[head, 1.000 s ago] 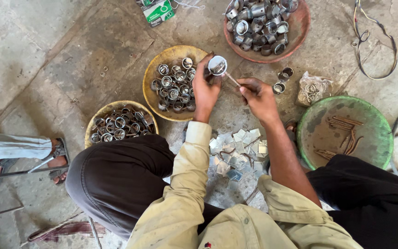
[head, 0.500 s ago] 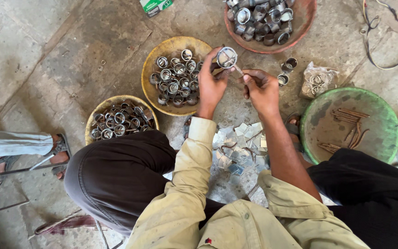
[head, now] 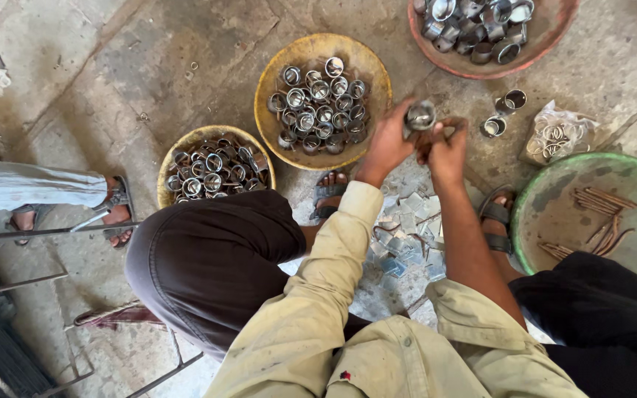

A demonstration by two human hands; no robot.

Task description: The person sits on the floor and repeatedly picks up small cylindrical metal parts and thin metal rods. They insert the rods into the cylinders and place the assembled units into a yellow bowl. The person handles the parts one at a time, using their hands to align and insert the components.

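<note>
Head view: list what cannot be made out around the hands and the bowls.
- Metal ring: blurred and half covered by the left hand, so its shape is unclear.
- Right hand: what it pinches is hidden by its own fingers.
- Red bowl: cut off by the top edge.
- Green bowl: cut off by the right edge.
- Clear bag: contents too small to tell.

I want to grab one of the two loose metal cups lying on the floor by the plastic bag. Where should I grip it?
Take the nearer loose cup by its outer wall, fingers on opposite sides, coming from above. It lies apart from the bag, open mouth showing, so the round sides look free.
</note>
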